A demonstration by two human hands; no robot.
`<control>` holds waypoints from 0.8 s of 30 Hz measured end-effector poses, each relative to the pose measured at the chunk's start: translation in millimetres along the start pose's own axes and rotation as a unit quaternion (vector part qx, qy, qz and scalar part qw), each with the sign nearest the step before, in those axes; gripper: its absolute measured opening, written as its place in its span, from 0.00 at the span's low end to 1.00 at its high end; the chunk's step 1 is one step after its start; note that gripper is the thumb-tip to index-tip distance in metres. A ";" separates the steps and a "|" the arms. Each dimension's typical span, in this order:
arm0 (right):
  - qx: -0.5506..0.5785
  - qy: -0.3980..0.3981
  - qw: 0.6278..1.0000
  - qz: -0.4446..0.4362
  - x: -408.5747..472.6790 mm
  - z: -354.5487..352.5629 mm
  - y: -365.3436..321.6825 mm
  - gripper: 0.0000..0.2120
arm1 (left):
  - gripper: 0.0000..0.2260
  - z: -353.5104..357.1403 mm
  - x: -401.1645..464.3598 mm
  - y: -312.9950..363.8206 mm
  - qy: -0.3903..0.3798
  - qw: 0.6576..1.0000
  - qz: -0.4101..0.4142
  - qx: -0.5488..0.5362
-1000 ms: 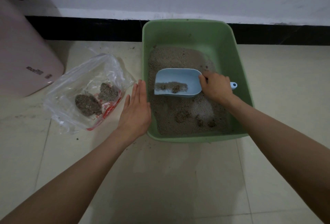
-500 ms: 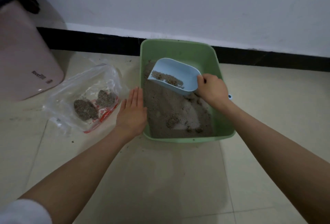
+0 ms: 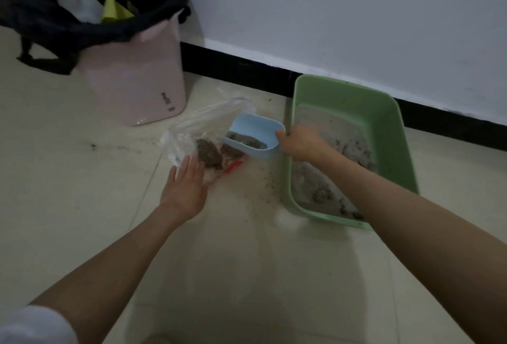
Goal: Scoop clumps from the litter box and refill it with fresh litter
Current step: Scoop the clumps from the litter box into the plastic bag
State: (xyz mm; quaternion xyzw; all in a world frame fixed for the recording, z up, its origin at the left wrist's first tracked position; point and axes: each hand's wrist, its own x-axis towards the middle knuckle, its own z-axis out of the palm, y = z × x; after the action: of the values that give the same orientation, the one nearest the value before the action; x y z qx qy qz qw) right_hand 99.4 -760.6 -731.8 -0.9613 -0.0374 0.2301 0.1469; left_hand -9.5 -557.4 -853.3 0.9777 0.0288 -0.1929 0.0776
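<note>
head | right hand (image 3: 301,144) grips scoop (image 3: 253,135) over bag (image 3: 192,135) | left hand (image 3: 186,182) flat, fingers straight

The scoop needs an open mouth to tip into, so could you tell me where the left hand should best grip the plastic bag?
Probably the plastic bag's loose clear top edge, approached from the near side, where the left hand already rests flat; clumps weigh down the middle.

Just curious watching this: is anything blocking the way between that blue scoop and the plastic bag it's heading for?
Nothing visible. The right hand holds the blue scoop right at the plastic bag, and the left hand rests flat on the bag's near edge, off to the side.
</note>
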 end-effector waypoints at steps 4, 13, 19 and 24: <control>-0.106 -0.046 0.993 -0.034 5.0 6.9 -41.6 0.08 | 0.28 4.0 -1.7 -20.8 -0.019 1.000 -0.010 0.023; -0.266 0.039 0.961 -0.061 -12.3 -13.5 -34.8 0.05 | 0.28 -4.4 1.1 -10.9 0.007 1.000 0.013 0.004; 0.031 0.075 0.996 0.019 -32.2 -49.0 49.0 0.11 | 0.28 -23.8 6.9 45.8 0.048 0.992 0.099 -0.065; 0.084 0.112 0.987 0.083 -56.5 -63.2 125.4 0.12 | 0.28 -31.2 17.1 111.8 0.055 0.980 0.184 -0.047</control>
State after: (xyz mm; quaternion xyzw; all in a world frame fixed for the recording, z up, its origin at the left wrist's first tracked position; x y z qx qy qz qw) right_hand 78.3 -904.9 -691.2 -0.9650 0.0785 0.1342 0.2112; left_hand 27.6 -662.1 -815.5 0.9707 -0.1384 -0.1194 0.1559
